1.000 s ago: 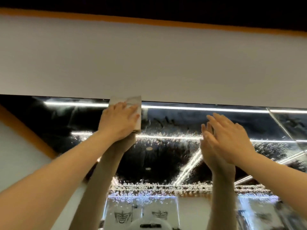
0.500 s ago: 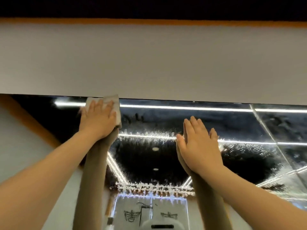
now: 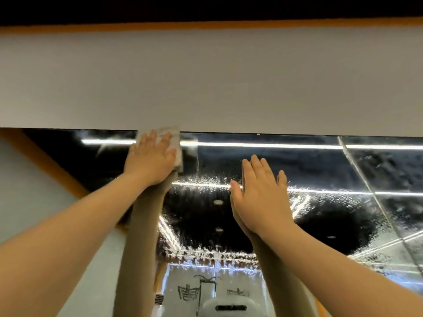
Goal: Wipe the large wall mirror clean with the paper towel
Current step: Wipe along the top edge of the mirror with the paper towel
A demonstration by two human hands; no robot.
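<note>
The large wall mirror fills the lower half of the view and is covered in water droplets and streaks. My left hand presses a folded white paper towel flat against the glass, right at the mirror's top edge, with fingers straight. The towel shows above and to the right of the fingers. My right hand rests flat on the wet glass to the right and lower, fingers straight and holding nothing. Both forearms are mirrored in the glass below the hands.
A plain white wall band runs above the mirror, topped by an orange stripe. A seam between mirror panels slants down at the right. Reflected ceiling light strips cross the glass.
My left hand slid the towel left along the top edge, then back a little to the right. My right hand has stayed flat on the glass in about the same spot.
</note>
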